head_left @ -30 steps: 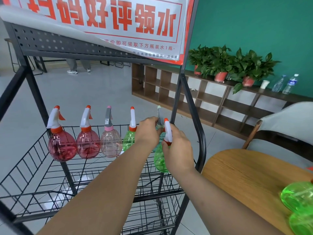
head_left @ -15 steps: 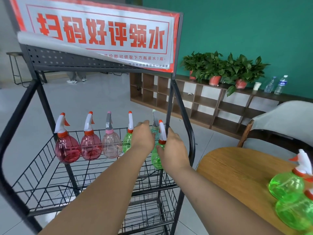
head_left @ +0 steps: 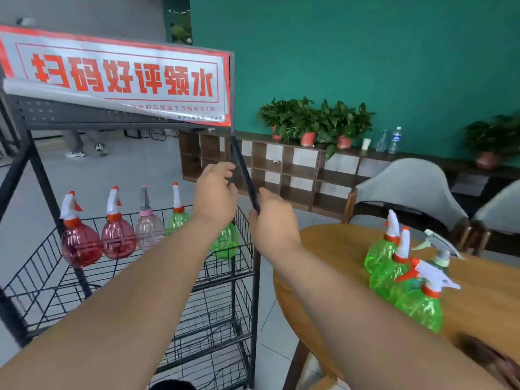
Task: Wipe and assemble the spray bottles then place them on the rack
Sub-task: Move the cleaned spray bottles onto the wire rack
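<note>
Both hands are hovering in front of the black wire rack (head_left: 256, 291), up beside its slanted side bar (head_left: 244, 170). The left hand (head_left: 215, 192) is hanging with fingers loosely curled and gripping nothing that can be seen. The right hand (head_left: 271, 218) is sitting just across the bar with its back to the camera, fingertips hidden against the metal, so I cannot tell whether it is grasping the bar or is empty. Five assembled spray bottles are hanging in a row along the rack's upper basket rim: a dark red bottle (head_left: 80, 246) farthest left, a second red bottle (head_left: 118, 240), a pale pink bottle (head_left: 149, 232), a green bottle (head_left: 178, 220), and a last green bottle (head_left: 225, 243) showing partly behind the left wrist. Off to the right, four more sprayers are standing clustered on the round wooden tabletop (head_left: 332, 249), close together: three green tabletop bottles (head_left: 389, 277) with orange-and-white triggers, and one grey-headed bottle (head_left: 440, 251) behind them. A red-lettered banner (head_left: 118, 77) is hanging across the top of the rack. A grey chair (head_left: 408, 187) is standing behind the tabletop.
</note>
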